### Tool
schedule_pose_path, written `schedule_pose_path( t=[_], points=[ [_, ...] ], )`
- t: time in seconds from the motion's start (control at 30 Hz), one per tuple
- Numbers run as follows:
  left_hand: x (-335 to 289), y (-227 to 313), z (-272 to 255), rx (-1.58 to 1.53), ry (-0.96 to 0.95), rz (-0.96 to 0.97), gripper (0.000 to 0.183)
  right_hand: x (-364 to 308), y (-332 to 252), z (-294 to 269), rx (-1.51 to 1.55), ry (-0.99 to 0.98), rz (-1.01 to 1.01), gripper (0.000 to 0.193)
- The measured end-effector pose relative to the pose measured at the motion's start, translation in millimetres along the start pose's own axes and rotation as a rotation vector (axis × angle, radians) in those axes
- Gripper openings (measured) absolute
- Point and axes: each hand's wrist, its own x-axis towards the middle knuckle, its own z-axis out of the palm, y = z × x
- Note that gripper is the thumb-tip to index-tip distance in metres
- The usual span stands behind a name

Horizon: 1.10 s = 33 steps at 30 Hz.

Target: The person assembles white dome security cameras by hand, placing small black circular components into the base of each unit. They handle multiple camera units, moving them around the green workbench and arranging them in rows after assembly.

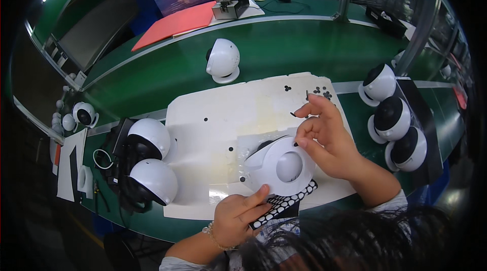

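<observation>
The white device [284,165] lies tipped ring-up on the pale sheet [198,149] — its rounded shell could roll if pressed off-centre. The left hand [238,216] has fingers at its rim and over the dotted strip [286,201] (gripping or merely resting, I cannot tell). The right hand [324,136] has fingers spread loose, dark bits at their tips; these might smear or drop. Glossy, smooth plastic meets matte, stained sheet.
</observation>
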Motion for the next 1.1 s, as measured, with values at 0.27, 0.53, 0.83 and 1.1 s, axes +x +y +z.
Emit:
schedule_pose_path(
  t=[0.27, 0.53, 0.83, 1.1],
  points=[
    [-19.5, -35.2, 18.8, 0.048, -0.026, 0.107, 0.030, -2.0, -4.8, -4.7, -0.163, -0.084, -0.014, 0.070],
    [-0.8, -2.6, 3.5, 0.050, 0.018, 0.024, 0.028, -4.7, -21.7, 0.1, -0.927, -0.030, -0.436, 0.055],
    [25.3, 22.6, -11.0, 0.188, 0.143, 0.227, 0.034, 7.7, -7.7, 21.9, -0.240, -0.101, -0.091, 0.052],
    [22.5, 22.1, -12.6, 0.202, 0.135, 0.237, 0.037, 9.2, -6.2, 25.8, -0.277, -0.129, -0.117, 0.051]
  ],
)
